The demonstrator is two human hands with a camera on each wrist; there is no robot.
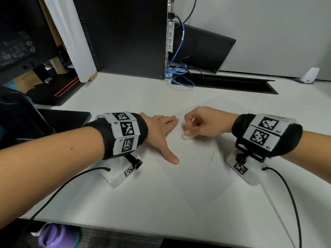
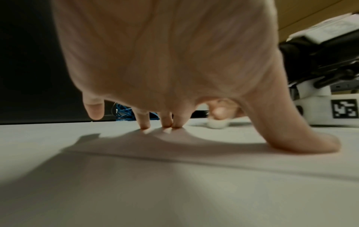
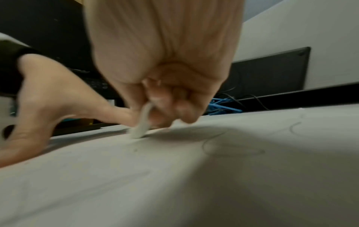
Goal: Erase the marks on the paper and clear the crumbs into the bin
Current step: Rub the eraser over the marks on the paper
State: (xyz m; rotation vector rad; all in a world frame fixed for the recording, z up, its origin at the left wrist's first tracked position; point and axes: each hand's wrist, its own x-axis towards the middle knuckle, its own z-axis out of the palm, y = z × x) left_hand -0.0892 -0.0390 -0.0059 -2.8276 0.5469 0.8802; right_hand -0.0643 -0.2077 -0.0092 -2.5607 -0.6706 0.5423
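A white sheet of paper (image 1: 197, 176) lies turned like a diamond on the white desk. A thin pencil loop (image 1: 212, 157) marks it near my right wrist, and more faint pencil curves (image 3: 233, 147) show in the right wrist view. My left hand (image 1: 161, 133) lies flat with straight fingers and spread thumb, pressing the paper's left part. My right hand (image 1: 198, 124) pinches a small white eraser (image 1: 186, 136) whose lower end touches the paper just right of the left fingertips. The eraser (image 3: 140, 124) (image 2: 216, 124) also appears from both wrists. A tiny dark crumb (image 1: 182, 157) sits beside my left thumb.
A black computer tower (image 1: 129, 36) with blue cables (image 1: 179, 72) stands at the back, beside an open cable slot (image 1: 223, 85). A monitor stand (image 1: 53, 86) and a black pad (image 1: 62, 119) are at the left. A purple bottle (image 1: 57, 237) sits below the desk's front edge. No bin is in view.
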